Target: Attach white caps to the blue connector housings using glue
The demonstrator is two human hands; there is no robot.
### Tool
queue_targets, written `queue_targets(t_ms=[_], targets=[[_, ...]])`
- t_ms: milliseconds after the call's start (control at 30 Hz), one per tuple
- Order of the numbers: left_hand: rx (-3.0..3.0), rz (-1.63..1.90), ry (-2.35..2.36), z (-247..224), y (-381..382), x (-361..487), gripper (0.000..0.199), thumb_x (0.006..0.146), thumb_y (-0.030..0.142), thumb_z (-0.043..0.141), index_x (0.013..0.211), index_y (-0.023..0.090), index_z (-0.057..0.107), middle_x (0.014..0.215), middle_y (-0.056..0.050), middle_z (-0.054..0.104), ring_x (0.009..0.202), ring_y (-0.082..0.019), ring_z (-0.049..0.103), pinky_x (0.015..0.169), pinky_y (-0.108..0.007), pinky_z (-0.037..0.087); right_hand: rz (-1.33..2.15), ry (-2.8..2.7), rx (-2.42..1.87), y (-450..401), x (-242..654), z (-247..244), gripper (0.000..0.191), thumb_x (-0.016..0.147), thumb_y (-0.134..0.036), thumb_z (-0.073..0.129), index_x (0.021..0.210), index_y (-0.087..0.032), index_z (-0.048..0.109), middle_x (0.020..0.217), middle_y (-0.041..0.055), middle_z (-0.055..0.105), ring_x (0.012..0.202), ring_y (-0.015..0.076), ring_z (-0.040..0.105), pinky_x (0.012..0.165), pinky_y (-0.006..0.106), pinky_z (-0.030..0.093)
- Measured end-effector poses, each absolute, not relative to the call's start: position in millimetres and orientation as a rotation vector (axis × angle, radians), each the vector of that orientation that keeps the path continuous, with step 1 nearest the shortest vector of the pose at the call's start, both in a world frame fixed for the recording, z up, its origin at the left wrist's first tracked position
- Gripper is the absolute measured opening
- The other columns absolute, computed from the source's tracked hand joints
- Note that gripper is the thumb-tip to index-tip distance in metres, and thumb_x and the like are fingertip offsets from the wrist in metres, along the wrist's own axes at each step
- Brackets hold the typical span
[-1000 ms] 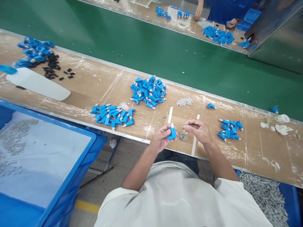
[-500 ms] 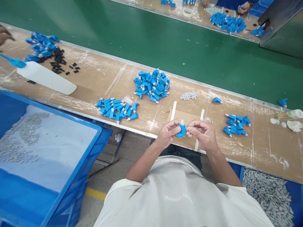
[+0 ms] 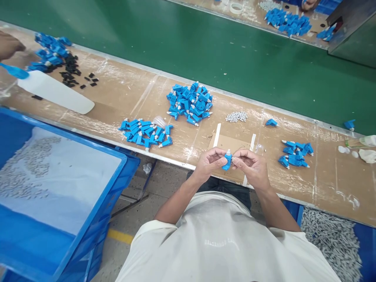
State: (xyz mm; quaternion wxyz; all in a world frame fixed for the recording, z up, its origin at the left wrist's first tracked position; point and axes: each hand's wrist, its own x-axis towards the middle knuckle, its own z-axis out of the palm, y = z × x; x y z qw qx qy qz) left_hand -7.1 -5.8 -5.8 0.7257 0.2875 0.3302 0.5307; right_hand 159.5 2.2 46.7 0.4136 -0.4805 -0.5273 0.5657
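Over the taped cardboard piece [image 3: 235, 144] at the table's near edge, my left hand [image 3: 209, 162] grips a blue plastic part [image 3: 227, 160] with a white tip pointing away from me. The fingers of my right hand [image 3: 252, 166] are pinched at the part's right side; whatever small piece they hold is mostly hidden. A small heap of grey-white pieces [image 3: 236, 116] lies beyond my hands. Blue parts with white tips form a big pile [image 3: 189, 102] and a flatter group [image 3: 145, 133] to the left, and a smaller cluster [image 3: 295, 153] to the right.
A white bottle with a blue nozzle [image 3: 57, 92] lies at left, near black pieces [image 3: 69, 70] and another person's hand [image 3: 10, 45]. Blue bins with small grey parts stand below left [image 3: 122, 164] and right [image 3: 367, 243]. A green belt [image 3: 176, 51] runs behind the table.
My right fingers have come in against the right side of the blue part, which has turned slightly in my left hand. The view has shifted a little.
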Motion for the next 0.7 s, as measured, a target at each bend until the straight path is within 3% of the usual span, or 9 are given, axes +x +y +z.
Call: queue_targets(t_ms=[333, 567, 700], targets=[[0.690, 1.187, 0.757, -5.1, -4.8, -10.0, 0.040, 0.066, 0.047, 0.093, 0.087, 0.017, 0.077, 0.080, -0.003, 0.070, 0.074, -0.015, 0.065, 0.071, -0.028, 0.052, 1.289, -1.396, -1.271, -0.1, 159.5, 43.0, 0.032, 0.077, -0.052, 0.084, 0.078, -0.022, 0.075, 0.079, 0.0027, 0.066, 0.064, 0.0151, 0.063, 0.058, 0.030, 0.061], [0.673, 1.149, 0.755, -6.8, -5.8, -10.2, 0.045, 0.065, 0.052, 0.092, 0.086, 0.015, 0.075, 0.074, -0.002, 0.070, 0.066, -0.013, 0.062, 0.065, -0.026, 0.051, 1.607, -1.112, -1.243, 10.0, 163.0, 33.3, 0.037, 0.058, -0.047, 0.097, 0.071, -0.020, 0.074, 0.068, 0.0003, 0.069, 0.055, 0.0122, 0.061, 0.049, 0.025, 0.057], [0.663, 1.124, 0.730, -5.5, -7.7, -6.7, 0.046, 0.068, 0.054, 0.089, 0.086, 0.015, 0.074, 0.069, -0.002, 0.069, 0.063, -0.012, 0.062, 0.062, -0.026, 0.049, 1.784, -0.920, -1.229, 13.9, 164.1, 26.9, 0.044, 0.050, -0.043, 0.100, 0.082, -0.021, 0.079, 0.065, -0.0017, 0.070, 0.052, 0.0101, 0.060, 0.043, 0.020, 0.053]])
